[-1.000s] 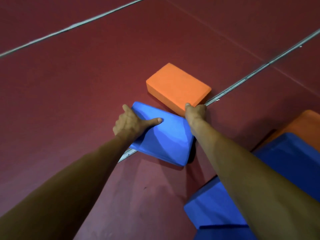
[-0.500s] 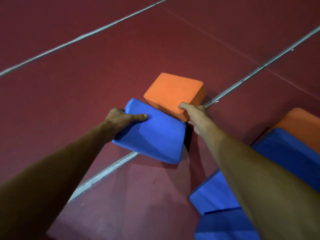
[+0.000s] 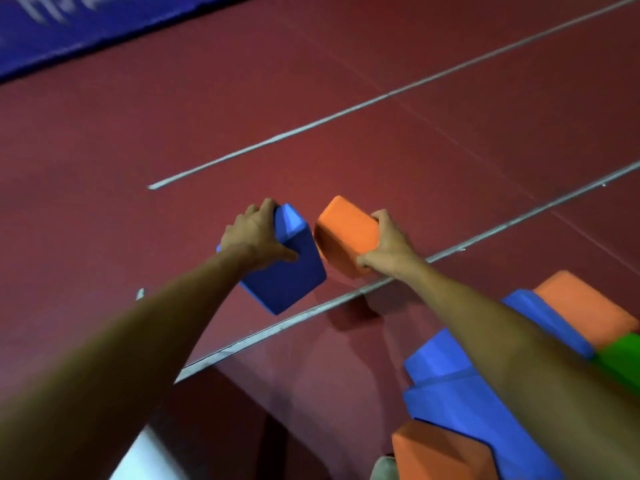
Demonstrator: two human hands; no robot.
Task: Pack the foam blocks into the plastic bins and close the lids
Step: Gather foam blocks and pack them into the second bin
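My left hand (image 3: 254,237) grips a blue foam block (image 3: 289,275) by its far end and holds it tilted above the red floor. My right hand (image 3: 388,247) grips an orange foam block (image 3: 343,233) from its right side, also lifted and tilted. The two blocks hang close together, a narrow gap between them. No plastic bin is clearly in view.
A pile of foam blocks lies at the lower right: blue blocks (image 3: 460,393), an orange block (image 3: 585,306), another orange block (image 3: 440,452) and a green block (image 3: 623,358). Grey seam lines (image 3: 277,329) cross the red floor. A blue mat (image 3: 69,26) lies at the far left. A pale blurred object (image 3: 152,459) sits at the bottom edge.
Both blocks have come up off the floor. My left hand raised the blue block and my right hand raised the orange one; the view tilted up, showing more of the floor and pile.
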